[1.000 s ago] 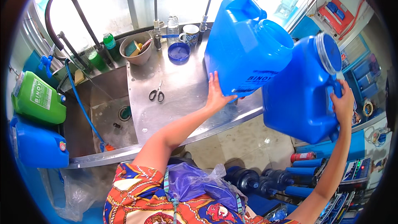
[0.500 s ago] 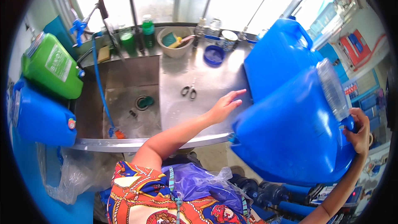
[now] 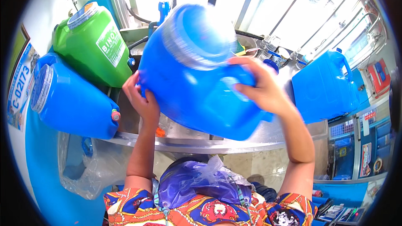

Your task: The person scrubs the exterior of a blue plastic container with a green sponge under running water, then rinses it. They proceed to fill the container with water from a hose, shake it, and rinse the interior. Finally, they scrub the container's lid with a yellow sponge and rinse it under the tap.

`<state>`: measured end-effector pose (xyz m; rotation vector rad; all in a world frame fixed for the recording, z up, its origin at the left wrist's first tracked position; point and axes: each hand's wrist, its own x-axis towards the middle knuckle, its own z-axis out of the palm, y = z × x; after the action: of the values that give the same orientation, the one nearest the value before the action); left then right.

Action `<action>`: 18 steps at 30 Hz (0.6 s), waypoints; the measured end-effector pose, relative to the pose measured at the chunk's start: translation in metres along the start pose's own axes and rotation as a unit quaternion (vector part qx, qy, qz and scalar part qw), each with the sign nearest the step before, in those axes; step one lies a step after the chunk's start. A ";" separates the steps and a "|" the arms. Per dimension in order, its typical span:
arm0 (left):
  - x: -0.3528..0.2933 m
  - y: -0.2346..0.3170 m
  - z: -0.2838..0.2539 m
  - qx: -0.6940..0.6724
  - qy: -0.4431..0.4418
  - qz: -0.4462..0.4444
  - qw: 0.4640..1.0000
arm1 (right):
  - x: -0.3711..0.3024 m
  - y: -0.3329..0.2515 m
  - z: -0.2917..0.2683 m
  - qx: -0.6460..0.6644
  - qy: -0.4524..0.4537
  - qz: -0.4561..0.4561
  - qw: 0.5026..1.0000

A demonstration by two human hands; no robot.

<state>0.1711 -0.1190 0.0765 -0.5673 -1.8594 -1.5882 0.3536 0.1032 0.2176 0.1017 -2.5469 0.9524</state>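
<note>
A large blue water jug (image 3: 188, 96) hangs tilted in the air over the sink, blurred a little by motion. Its wide mouth, with a clear ribbed collar, faces up toward the window. My right hand (image 3: 264, 83) grips the jug's handle beside the mouth. On the jug's left end, my left hand (image 3: 141, 98) is pressed with curled fingers, supporting it. Most of the sink basin (image 3: 173, 127) is hidden behind the jug.
Left of the sink, a green jug (image 3: 94, 46) and another blue jug (image 3: 75, 100) lie tilted. A further blue jug (image 3: 322, 88) stands on the counter at right. Beyond the held jug are a bowl (image 3: 248, 42) and a dark blue lid (image 3: 271, 65). A clear plastic bag (image 3: 94, 167) hangs at lower left.
The held jug has swung from the right side to over the sink. My left hand, open and free before, now touches its left end. The view has turned left.
</note>
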 end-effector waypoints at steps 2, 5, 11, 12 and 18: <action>-0.012 -0.019 -0.004 -0.054 0.002 0.007 0.999 | 0.023 0.015 0.060 0.076 -0.034 0.080 0.993; -0.026 -0.032 -0.010 -0.091 -0.156 -0.040 0.983 | 0.038 0.041 0.143 0.083 -0.026 0.197 0.977; -0.010 -0.075 0.022 -0.232 -0.364 -0.540 0.723 | 0.055 0.076 0.217 0.158 -0.068 0.187 0.967; -0.009 -0.086 0.026 -0.228 -0.366 -0.562 0.706 | 0.052 0.087 0.209 0.189 -0.120 0.126 0.967; -0.042 -0.132 0.049 -0.049 -0.371 -0.530 0.761 | -0.006 0.262 0.075 -0.233 -0.125 0.319 0.910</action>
<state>0.1033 -0.0919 -0.0507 -0.1169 -3.0396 -2.3854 0.2770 0.2545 0.0044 -0.8439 -3.0362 0.5112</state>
